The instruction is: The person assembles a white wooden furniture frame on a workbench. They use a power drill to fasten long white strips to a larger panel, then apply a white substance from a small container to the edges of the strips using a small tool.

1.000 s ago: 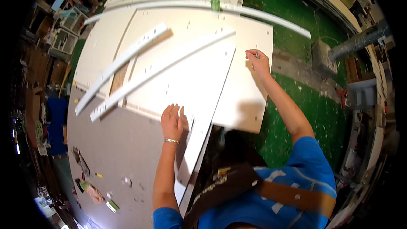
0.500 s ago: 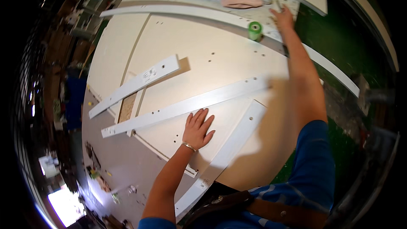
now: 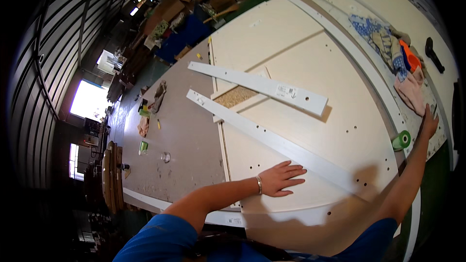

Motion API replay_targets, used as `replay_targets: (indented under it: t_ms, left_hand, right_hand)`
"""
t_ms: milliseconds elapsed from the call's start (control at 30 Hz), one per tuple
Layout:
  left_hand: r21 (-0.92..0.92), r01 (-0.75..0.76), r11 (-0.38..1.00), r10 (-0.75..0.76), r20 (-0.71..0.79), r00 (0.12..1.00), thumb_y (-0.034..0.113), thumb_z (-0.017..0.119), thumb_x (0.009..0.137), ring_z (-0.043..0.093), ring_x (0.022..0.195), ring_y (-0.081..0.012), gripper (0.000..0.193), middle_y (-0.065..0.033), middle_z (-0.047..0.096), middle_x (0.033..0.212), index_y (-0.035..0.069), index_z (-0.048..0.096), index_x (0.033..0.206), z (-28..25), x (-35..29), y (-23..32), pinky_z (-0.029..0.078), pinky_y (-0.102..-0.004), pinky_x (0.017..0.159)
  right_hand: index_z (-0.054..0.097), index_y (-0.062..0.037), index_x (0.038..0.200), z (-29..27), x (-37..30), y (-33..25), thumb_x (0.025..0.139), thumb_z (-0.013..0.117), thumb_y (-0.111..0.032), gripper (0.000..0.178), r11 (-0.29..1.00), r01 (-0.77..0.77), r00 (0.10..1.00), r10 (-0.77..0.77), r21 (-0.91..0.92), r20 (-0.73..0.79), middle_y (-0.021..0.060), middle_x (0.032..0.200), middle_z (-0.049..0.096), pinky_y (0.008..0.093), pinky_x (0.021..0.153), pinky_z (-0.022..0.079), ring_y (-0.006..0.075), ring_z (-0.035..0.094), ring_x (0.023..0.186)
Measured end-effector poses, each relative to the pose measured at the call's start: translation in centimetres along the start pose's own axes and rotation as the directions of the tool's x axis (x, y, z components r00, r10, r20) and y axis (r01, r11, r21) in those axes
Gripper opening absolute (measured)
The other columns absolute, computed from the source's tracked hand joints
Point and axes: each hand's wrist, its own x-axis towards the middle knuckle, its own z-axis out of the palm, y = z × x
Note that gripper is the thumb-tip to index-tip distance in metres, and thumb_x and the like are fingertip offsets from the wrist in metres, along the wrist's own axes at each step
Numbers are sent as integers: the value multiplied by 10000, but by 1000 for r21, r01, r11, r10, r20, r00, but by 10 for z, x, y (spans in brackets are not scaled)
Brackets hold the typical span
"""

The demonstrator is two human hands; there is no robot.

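My left hand [image 3: 283, 178] lies flat, fingers spread, on a large white panel [image 3: 315, 131] drilled with small holes. Just beyond its fingertips a long white slat [image 3: 272, 138] lies diagonally across the panel, and a shorter, wider white board [image 3: 262, 86] rests farther back. My right arm stretches far to the right, where my right hand [image 3: 429, 122] rests on a speckled surface beside a green roll [image 3: 402, 140]. Whether the right hand grips anything cannot be made out.
A pile of cloths [image 3: 393, 56] with an orange item lies at the back right, a black tool [image 3: 433, 54] beyond it. The grey worktable [image 3: 179, 136] at left carries small scraps, rags and a green item. Long white rails curve along the right side.
The view has swung and tilted. My right hand has come down from the far rail to just beside the green roll. My left hand stays flat on the panel.
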Motion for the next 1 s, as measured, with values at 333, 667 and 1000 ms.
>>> replay_targets:
  t_ms: [333, 667, 1000]
  left_hand:
    - [68, -20, 997, 27, -102, 994, 346, 559, 839, 319, 1330, -304, 504, -152, 331, 1441, 113, 483, 1280, 11, -11, -5, 248, -519, 1071]
    - [-494, 108, 863, -327, -382, 864, 224, 573, 826, 431, 1224, -276, 350, -104, 506, 1285, 113, 577, 1158, 20, -28, 82, 310, -475, 1042]
    - [-666, 227, 711, -490, -237, 839, 282, 728, 713, 469, 1157, -325, 711, -146, 505, 1245, 71, 427, 1321, 38, -390, 198, 363, -433, 987]
  right_hand:
    - [470, 48, 1255, -147, -175, -73, 796, 741, -216, 595, 768, 157, 985, -168, 621, -41, 150, 1184, 554, 311, 894, 448, 204, 559, 1022]
    - [414, 40, 1288, -331, -535, -20, 799, 610, 42, 526, 886, -210, 695, -161, 412, 701, 147, 1277, 499, 344, 986, 397, 235, 496, 1138]
    - [453, 2, 1258, -418, -809, -75, 781, 618, 67, 508, 936, -226, 526, -115, 269, 842, 96, 1272, 509, 299, 951, 425, 174, 516, 1104]
